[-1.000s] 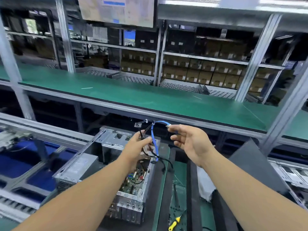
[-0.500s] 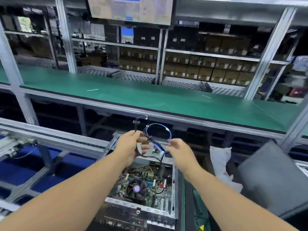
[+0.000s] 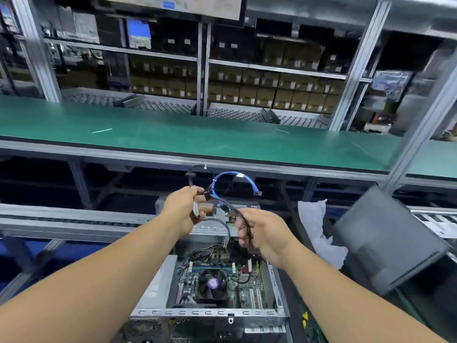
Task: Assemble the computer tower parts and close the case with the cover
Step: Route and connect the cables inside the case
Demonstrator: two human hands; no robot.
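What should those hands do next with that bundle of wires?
Probably lower the wires toward the open case and plug one in: the left hand and right hand hold them above the motherboard, and the blue cable ends loose.

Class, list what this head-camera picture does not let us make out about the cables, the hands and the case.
- Where the blue cable plugs in: its lower end is hidden behind the left hand.
- The right hand fingertips: curled round the black cables, out of sight.
- Case front: cut off by the bottom edge.
- Screen text: blurred.
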